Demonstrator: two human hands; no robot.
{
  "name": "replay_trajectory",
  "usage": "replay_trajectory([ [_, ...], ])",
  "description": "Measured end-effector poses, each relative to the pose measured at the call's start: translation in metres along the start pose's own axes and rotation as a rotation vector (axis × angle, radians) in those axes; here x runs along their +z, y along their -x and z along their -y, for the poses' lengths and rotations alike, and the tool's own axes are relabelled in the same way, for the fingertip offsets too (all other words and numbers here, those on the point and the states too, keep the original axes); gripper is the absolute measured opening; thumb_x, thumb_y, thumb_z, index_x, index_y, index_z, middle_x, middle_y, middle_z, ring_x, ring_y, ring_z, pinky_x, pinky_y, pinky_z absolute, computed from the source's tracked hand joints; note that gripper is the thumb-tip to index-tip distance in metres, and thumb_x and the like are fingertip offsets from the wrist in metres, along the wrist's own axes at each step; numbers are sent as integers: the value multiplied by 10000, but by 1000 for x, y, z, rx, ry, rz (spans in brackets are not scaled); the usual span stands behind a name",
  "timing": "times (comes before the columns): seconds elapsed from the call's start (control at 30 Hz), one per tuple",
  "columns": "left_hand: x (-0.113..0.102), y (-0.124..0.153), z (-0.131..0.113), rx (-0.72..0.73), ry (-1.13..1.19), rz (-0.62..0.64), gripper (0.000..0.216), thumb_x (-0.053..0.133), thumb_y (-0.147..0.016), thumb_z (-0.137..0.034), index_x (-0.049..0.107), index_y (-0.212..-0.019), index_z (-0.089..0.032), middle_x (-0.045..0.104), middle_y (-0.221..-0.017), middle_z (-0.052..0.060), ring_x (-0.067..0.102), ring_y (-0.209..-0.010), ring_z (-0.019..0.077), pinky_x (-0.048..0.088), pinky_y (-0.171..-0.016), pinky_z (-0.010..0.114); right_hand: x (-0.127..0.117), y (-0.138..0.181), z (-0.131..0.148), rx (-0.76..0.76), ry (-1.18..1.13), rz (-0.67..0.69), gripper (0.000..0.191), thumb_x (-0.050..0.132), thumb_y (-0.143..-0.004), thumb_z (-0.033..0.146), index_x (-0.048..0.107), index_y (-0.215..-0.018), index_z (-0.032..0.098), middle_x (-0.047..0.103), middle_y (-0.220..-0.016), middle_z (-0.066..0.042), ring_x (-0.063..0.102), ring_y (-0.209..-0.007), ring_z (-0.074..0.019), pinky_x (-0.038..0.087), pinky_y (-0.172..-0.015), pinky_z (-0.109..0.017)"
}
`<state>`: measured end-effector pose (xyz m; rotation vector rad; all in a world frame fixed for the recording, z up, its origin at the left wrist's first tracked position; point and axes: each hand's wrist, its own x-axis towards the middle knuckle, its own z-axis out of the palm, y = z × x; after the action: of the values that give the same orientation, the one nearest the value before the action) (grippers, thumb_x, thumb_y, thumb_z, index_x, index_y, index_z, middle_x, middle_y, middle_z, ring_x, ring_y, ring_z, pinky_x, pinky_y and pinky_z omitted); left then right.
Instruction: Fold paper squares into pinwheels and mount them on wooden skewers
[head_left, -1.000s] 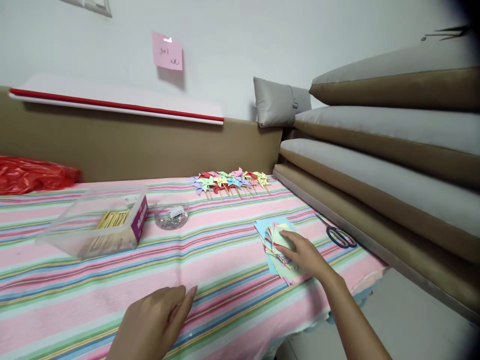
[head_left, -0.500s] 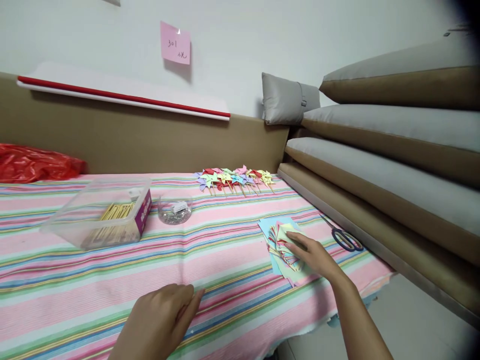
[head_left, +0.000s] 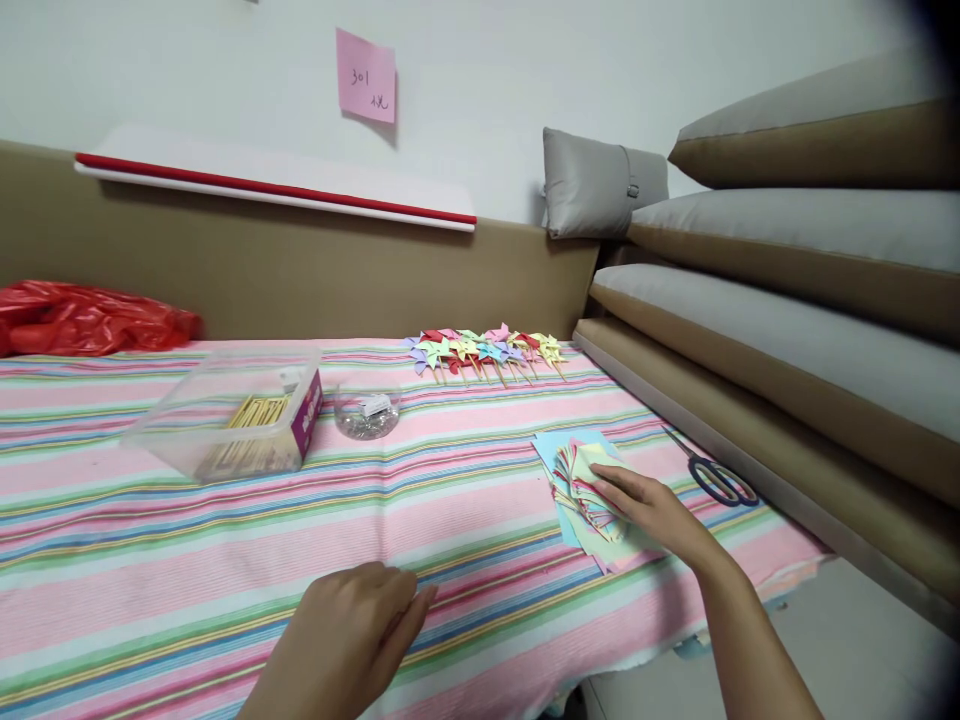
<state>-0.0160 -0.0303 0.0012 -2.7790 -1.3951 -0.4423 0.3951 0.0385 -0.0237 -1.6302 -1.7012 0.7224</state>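
My right hand (head_left: 645,505) rests on a fanned pile of coloured paper squares (head_left: 587,495) at the right of the bed-like surface. Its fingers are stretched out and slightly apart on the top sheets, touching them. Larger blue, yellow and pink sheets lie under the pile, with a light blue sheet (head_left: 546,446) showing at the back. My left hand (head_left: 360,620) is at the lower middle, above the striped cloth (head_left: 465,520), with fingers curled in and the thumb alongside. Nothing shows in it; its palm side is hidden.
Dark-handled scissors (head_left: 721,482) lie right of the paper, beside stacked cushions (head_left: 750,340). Several paper pinwheels (head_left: 487,352) on sticks lie at the back. Left stand a clear box (head_left: 225,440) of wooden sticks and a round clear container (head_left: 367,415) of small metallic bits.
The whole scene has shifted a little to the right in view. My right hand stays on the paper pile, and my left hand keeps its curled shape.
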Motion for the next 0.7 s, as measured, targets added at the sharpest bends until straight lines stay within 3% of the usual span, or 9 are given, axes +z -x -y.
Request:
replay_trajectory([
  [0.4,-1,2,4,-2,-17,27,394,388,-1033,-322,554,-689,-224,611,-601,-11,635,-553,196,298,-529,318,8,-2,3,-12,173,-121,474,697,-816,459,684,-1229,227,705,-1274,-99,644,-1187,-333,494,-1024,-477],
  [0.7,4,-1,4,10,-21,69,401,367,-1037,-329,555,-697,-229,625,-619,-7,645,-575,200,296,-540,322,10,-1,5,-34,205,-122,419,549,-921,449,616,-1279,242,690,-1304,-75,649,-1206,-252,518,-1007,-388],
])
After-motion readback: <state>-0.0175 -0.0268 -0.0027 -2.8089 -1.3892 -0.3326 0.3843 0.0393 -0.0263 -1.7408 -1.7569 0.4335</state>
